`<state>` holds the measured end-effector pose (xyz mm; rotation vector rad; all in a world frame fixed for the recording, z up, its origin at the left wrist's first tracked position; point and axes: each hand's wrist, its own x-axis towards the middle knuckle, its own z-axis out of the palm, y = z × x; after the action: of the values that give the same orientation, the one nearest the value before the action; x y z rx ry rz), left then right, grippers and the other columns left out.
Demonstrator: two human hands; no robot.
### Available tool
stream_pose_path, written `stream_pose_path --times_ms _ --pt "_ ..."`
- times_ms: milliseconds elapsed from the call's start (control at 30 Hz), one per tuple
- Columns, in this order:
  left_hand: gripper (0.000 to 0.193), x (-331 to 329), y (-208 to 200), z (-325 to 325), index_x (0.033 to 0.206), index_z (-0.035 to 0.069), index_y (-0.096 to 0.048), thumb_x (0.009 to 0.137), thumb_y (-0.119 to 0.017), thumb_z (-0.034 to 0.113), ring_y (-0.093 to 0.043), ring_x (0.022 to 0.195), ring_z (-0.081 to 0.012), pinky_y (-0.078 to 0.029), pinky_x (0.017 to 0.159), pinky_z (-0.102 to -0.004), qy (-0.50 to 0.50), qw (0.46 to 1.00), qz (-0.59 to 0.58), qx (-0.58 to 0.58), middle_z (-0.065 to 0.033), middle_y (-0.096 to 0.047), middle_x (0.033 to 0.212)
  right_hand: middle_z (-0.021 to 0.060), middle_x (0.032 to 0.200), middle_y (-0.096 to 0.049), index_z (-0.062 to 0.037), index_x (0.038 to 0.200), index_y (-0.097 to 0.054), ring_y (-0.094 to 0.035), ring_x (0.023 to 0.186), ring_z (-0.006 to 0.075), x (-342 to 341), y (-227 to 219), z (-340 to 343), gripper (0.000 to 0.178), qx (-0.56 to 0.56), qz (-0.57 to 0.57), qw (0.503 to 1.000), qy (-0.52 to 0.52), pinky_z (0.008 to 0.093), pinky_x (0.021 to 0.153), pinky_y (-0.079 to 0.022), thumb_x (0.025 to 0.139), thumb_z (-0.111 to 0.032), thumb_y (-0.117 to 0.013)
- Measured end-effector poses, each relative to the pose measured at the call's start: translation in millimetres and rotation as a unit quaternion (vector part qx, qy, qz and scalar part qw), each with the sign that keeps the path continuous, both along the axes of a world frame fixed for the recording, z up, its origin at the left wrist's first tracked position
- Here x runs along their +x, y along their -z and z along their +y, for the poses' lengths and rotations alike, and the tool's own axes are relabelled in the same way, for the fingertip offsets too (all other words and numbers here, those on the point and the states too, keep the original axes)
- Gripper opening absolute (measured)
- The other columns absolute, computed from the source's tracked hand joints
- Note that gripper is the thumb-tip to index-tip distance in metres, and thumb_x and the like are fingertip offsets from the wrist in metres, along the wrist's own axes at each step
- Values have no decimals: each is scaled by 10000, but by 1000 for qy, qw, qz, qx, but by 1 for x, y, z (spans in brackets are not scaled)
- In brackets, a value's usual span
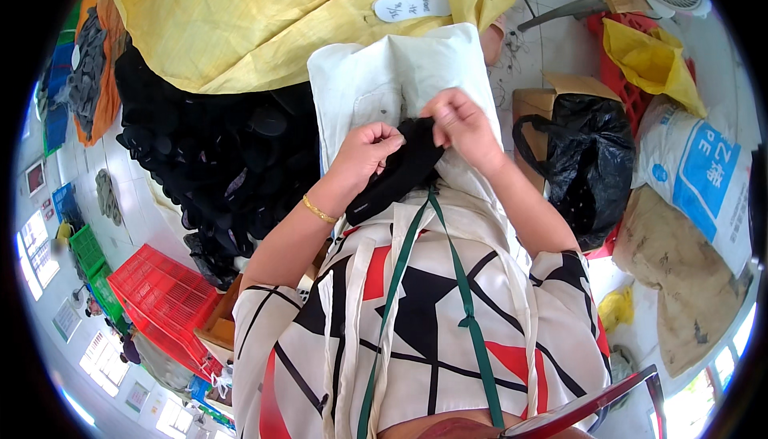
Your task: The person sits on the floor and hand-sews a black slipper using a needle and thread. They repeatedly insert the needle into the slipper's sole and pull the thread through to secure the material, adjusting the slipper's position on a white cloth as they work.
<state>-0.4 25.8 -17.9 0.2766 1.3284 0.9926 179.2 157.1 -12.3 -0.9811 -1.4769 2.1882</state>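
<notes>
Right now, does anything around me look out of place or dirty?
Two things: dark thread-like scraps scattered on the white floor tiles beyond your right hand, and dark blotches, possibly stains, on the brown sack at far right. The black fabric you're holding shows no obvious damage.

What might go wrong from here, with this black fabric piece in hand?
The black fabric piece, held by the left hand and right hand, might slip. Dropped leftward, it could get lost in the similar black pile. The gold bracelet, close to the fabric, might snag it.
</notes>
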Motion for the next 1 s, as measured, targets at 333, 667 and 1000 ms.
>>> stream_pose_path --times_ms 333,667,1000 --pt "68 1 -8 1 957 62 -584 982 -595 123 -511 657 -47 -415 554 -204 86 996 8 30 -44 -683 913 -18 730 -527 -84 928 -550 -509 620 111 97 54 74 138 -303 126 844 424 285 635 -527 1017 -190 -556" --pt "46 11 -13 -4 929 44 -589 964 -587 74 -619 808 -107 -483 749 -256 101 980 126 115 -39 -686 857 -6 696 -445 -64 858 -494 -419 579 124 96 60 69 182 -264 102 816 504 447 934 -553 1026 -132 -511" --pt "102 36 -46 8 898 80 -609 876 -656 168 -615 709 -288 -498 616 -410 231 705 626 240 -90 -630 744 2 690 -445 -48 839 -487 -430 577 129 97 53 79 200 -224 111 816 521 471 994 -521 1026 -115 -509"
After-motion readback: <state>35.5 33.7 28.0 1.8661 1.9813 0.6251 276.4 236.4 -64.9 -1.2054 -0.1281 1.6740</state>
